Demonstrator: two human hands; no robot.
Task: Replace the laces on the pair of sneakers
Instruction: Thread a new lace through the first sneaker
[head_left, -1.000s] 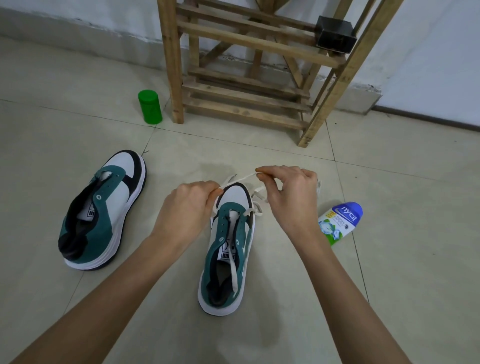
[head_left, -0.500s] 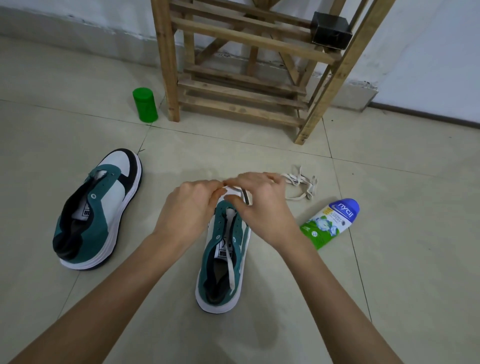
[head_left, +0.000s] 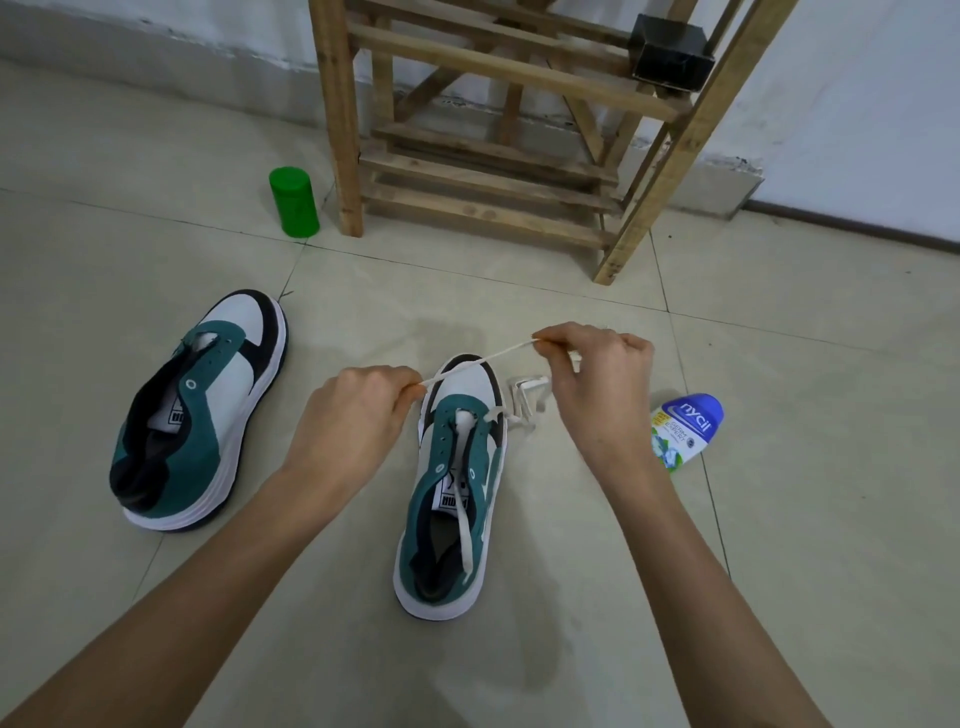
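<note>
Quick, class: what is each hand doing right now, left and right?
Left hand: closed, pinching the white lace.
Right hand: closed, pinching the same lace further along, held taut above the sneaker.

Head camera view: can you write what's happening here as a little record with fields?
Left hand: pinches the white lace
Right hand: pinches the same lace, stretched taut above the toe
Middle sneaker: upright, lace strand lying along its tongue
Other sneaker: on the person's left, no lace visible
Nearby: green container, blue-capped bottle, wooden rack
</note>
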